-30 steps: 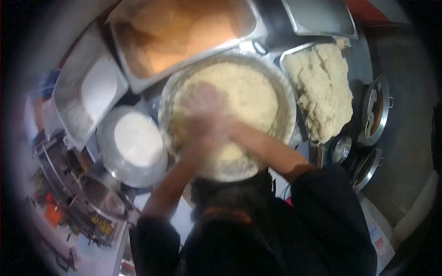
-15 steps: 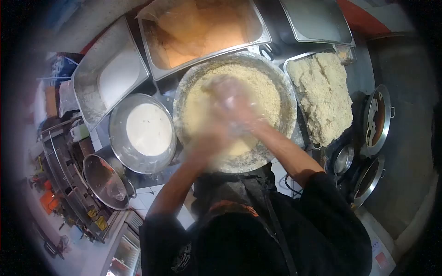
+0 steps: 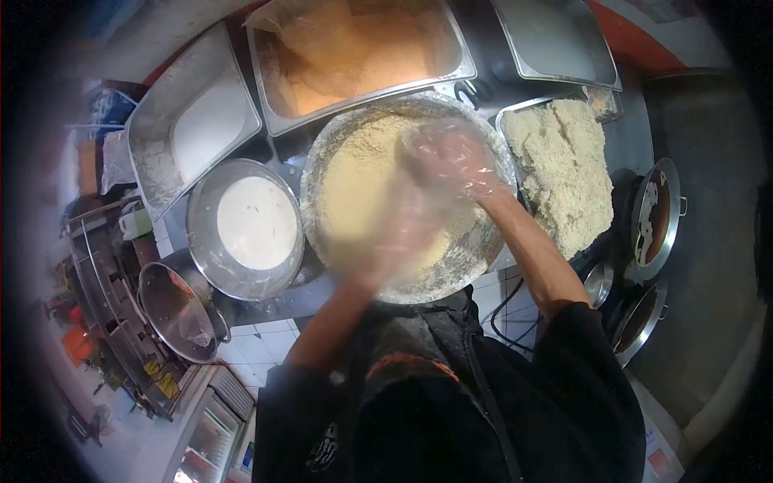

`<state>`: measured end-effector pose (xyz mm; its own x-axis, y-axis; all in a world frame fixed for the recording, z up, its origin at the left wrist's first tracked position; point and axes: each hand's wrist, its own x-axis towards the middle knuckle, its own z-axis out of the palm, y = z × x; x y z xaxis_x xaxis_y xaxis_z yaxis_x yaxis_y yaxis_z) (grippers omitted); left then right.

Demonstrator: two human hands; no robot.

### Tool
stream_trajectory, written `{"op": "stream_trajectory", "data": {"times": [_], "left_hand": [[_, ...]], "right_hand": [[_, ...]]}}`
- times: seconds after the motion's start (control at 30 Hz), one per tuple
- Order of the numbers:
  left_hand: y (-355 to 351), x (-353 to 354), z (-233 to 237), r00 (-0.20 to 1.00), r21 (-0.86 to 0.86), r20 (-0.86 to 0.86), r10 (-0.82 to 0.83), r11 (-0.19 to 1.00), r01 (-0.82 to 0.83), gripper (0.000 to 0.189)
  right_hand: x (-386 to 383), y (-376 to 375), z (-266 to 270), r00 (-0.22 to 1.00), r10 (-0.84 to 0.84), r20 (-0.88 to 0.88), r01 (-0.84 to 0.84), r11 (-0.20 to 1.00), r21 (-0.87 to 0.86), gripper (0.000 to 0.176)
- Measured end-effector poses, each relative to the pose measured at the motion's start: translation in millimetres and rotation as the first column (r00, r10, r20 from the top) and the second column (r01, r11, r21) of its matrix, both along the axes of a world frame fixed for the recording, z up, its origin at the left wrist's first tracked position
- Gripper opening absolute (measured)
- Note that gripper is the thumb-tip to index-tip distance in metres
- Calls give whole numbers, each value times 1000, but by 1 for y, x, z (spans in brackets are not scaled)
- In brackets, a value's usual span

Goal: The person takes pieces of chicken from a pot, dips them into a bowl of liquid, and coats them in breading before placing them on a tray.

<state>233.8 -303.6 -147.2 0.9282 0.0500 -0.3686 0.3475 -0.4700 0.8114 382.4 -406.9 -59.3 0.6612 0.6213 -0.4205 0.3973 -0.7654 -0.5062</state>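
A large round bowl (image 3: 322, 137) holds pale yellow crumbly flour (image 3: 350, 177). Over its right part is my right hand (image 3: 455, 157), in a clear plastic glove, with the fingers bent inward; what it holds, if anything, is too blurred to make out. My left hand (image 3: 403, 229) is smeared by motion over the lower middle of the flour, and its fingers cannot be told apart. Just right of the bowl, a tray bears a thick heap of crumb-coated pieces (image 3: 564, 169).
Left of the bowl stands a metal bowl of white liquid (image 3: 256, 223), beside a metal pan with white contents (image 3: 208, 137). Behind are a tray of orange powder (image 3: 362, 68) and another metal tray (image 3: 557, 40). A pot (image 3: 179, 312) sits lower left; pans (image 3: 656, 213) stand right.
My right hand has moved right, from the middle of the bowl to its right side. My left hand has shifted slightly right and toward the middle of the flour.
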Motion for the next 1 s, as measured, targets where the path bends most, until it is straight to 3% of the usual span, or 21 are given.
{"op": "stream_trajectory", "data": {"times": [0.07, 0.1, 0.13, 0.17, 0.23, 0.33, 0.37, 0.4, 0.47, 0.5, 0.53, 0.6, 0.73, 0.8, 0.83, 0.9, 0.93, 1.0], "left_hand": [[-14, -8, -44, 980, -244, -18, -199, 951, 189, 59], [-17, -12, -57, 955, -365, -10, -298, 890, 274, 57], [-19, -11, -68, 945, -417, 7, -328, 858, 301, 57], [-19, -12, -74, 944, -424, 6, -330, 854, 301, 57], [-13, -10, -79, 948, -398, 17, -318, 868, 298, 57], [-10, -17, -80, 952, -353, 34, -304, 887, 296, 57], [-9, -20, -79, 950, -370, 21, -312, 880, 298, 57], [-9, -31, -81, 948, -365, 15, -317, 881, 301, 57], [-1, -51, -82, 956, -251, 60, -286, 923, 292, 57], [0, -53, -77, 960, -233, 60, -273, 932, 279, 57], [1, -53, -79, 963, -231, 54, -263, 935, 268, 57], [2, -46, -86, 969, -245, 51, -243, 937, 248, 57], [10, -58, -89, 955, -173, 74, -287, 939, 296, 57], [16, -73, -92, 953, -98, 95, -288, 950, 297, 57], [21, -78, -89, 953, -75, 94, -288, 953, 295, 57], [28, -83, -90, 953, -43, 90, -289, 955, 294, 57], [31, -81, -93, 953, -32, 96, -288, 956, 292, 57], [33, -86, -98, 948, -44, 94, -305, 950, 310, 57]], "right_hand": [[-4, 13, -8, 992, -63, -110, 56, 996, -66, 46], [-9, 13, -37, 978, 178, 107, -179, 984, -1, 45], [-13, 12, -63, 862, 385, 329, -412, 911, 13, 45], [-23, 8, -80, 865, 389, 317, -414, 910, 13, 45], [-37, 6, -100, 827, 261, 498, -345, 935, 83, 47], [-35, 3, -111, 807, 344, 480, -419, 906, 56, 50], [-35, -9, -104, 505, 538, 675, -607, 777, -165, 53], [-53, -10, -97, 514, 538, 668, -601, 782, -166, 53], [-52, 13, -97, 893, 322, 315, -337, 941, -7, 59], [-57, 22, -94, 908, 340, 245, -318, 940, -125, 61], [-63, 18, -102, 913, 347, 213, -326, 937, -127, 61], [-70, 10, -113, 899, 220, 380, -258, 965, 52, 62], [-65, 23, -96, 902, 246, 355, -261, 965, -5, 62], [-59, 50, -92, 957, 289, 27, -277, 937, -214, 63], [-69, 45, -100, 956, 294, 13, -284, 934, -215, 63], [-88, 36, -108, 934, 201, 295, -213, 977, 8, 64], [-81, 37, -108, 931, 206, 302, -219, 976, 10, 64], [-85, 36, -94, 986, 164, 41, -166, 986, 28, 64]]}}
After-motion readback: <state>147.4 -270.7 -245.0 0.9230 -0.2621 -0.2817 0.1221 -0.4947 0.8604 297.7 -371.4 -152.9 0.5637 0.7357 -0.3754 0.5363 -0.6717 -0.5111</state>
